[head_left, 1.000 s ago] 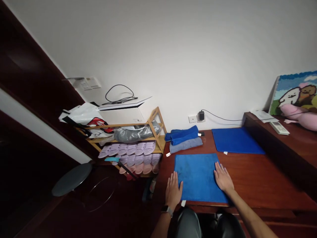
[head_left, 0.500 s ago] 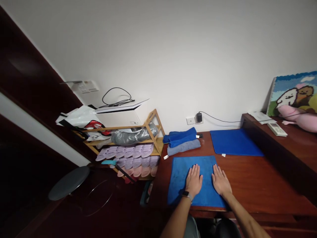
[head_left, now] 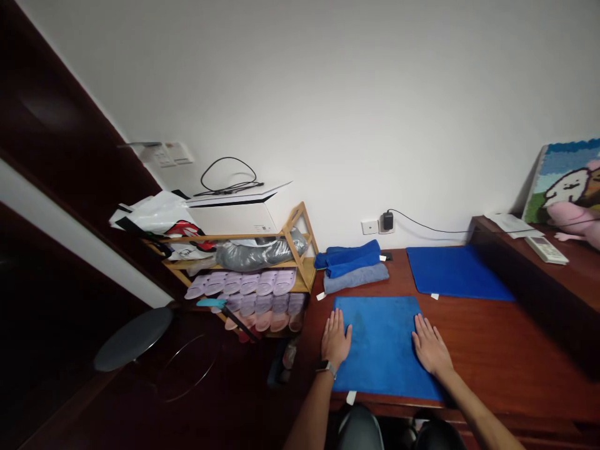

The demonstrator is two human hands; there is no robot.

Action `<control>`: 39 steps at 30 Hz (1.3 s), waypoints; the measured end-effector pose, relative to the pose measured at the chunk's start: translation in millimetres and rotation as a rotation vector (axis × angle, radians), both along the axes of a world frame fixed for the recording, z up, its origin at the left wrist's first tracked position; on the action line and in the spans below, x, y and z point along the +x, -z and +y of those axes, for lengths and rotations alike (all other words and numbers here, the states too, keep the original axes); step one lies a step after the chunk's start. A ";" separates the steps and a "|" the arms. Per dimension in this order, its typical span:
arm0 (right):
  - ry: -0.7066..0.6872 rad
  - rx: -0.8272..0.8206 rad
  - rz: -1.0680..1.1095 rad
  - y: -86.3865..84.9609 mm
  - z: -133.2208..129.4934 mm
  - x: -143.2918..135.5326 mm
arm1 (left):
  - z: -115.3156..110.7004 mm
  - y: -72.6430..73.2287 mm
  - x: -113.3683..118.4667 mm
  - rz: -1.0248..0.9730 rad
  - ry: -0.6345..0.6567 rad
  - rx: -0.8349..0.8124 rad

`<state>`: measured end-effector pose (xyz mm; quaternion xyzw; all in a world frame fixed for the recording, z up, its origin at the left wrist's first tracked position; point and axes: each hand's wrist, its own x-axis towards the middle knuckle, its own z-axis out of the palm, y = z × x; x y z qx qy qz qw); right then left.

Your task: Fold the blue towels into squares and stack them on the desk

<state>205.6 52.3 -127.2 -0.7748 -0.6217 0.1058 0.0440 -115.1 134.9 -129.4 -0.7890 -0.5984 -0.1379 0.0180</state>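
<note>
A blue towel [head_left: 382,344] lies spread flat on the brown wooden desk [head_left: 497,350], with a white tag at its front edge. My left hand [head_left: 336,337] rests palm down on its left edge, fingers stretched out. On the opposite edge lies my right hand [head_left: 431,345], also flat with the fingers extended. Behind the towel are rolled or folded towels, a blue one [head_left: 354,257] and a grey-blue one [head_left: 356,277]. Another blue towel [head_left: 457,272] is laid flat at the back right, its white tag showing.
Left of the desk stands a wooden rack [head_left: 307,275] with rows of slippers [head_left: 253,282] and a white box [head_left: 234,215] on top. A round stool [head_left: 134,337] is farther left. The raised right ledge holds a remote control [head_left: 546,249] and a pink plush toy [head_left: 572,220].
My left hand has slid left from the towel's middle to its left edge. My right hand stays at the right edge. The view has shifted slightly.
</note>
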 end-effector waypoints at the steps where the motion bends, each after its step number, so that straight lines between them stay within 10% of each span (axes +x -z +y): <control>1: 0.006 -0.008 0.005 -2.2 3.4 0.7 | 0.0 1.9 1.4 -0.004 -0.002 0.013; 10: 0.031 -0.016 0.013 -19.7 59.4 7.3 | 4.4 11.6 1.2 -0.019 0.009 0.072; 26: 0.031 0.039 0.057 -13.7 61.7 4.9 | 7.8 1.2 -0.9 0.051 0.035 0.122; 29: 0.028 0.046 0.079 -13.3 62.5 4.9 | 7.7 -8.0 32.0 0.038 0.094 0.163; 36: -0.013 0.074 0.086 -7.2 62.4 9.3 | 6.3 -14.5 190.3 -0.025 0.409 -0.046; 39: -0.008 0.062 0.077 -6.0 61.8 10.0 | 18.3 -9.4 193.0 -0.024 0.363 -0.116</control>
